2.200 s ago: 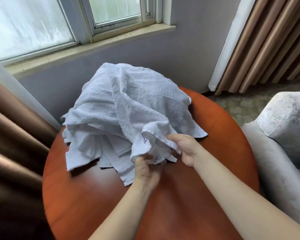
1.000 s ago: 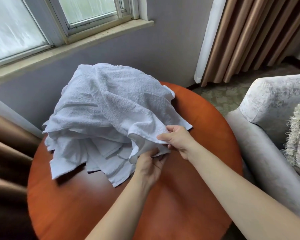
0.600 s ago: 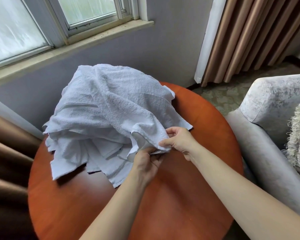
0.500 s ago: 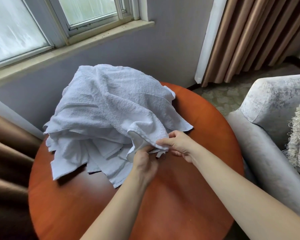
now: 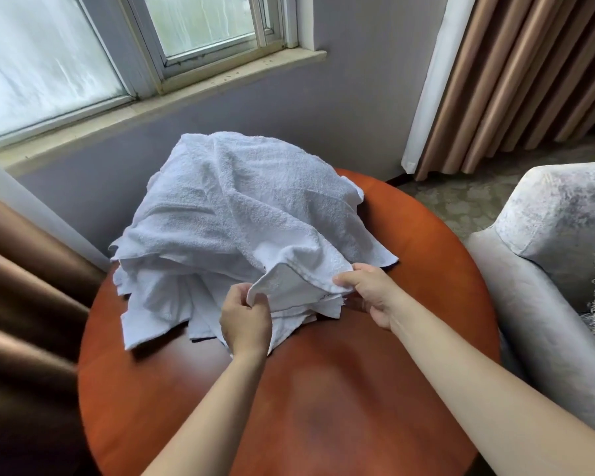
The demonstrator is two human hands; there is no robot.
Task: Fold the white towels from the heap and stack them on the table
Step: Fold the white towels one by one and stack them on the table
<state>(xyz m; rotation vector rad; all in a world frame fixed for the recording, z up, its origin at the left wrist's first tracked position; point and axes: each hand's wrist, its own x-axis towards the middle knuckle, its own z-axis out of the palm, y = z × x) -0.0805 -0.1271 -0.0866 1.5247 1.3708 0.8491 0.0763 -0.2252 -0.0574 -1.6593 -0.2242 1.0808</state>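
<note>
Hands work nearest: left hand (image 5: 246,317) and right hand (image 5: 371,292) each pinch the hemmed edge of the top towel (image 5: 299,280), likely to draw it free. Beyond, the heap (image 5: 227,218) covers the round table (image 5: 323,389)'s far half.

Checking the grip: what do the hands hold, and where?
The top white towel, by its near hemmed edge: left hand at the corner, right hand farther along.

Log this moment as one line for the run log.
left hand: pinches towel edge | right hand: pinches same edge | heap: unfolded, on table | folded: none seen
</note>
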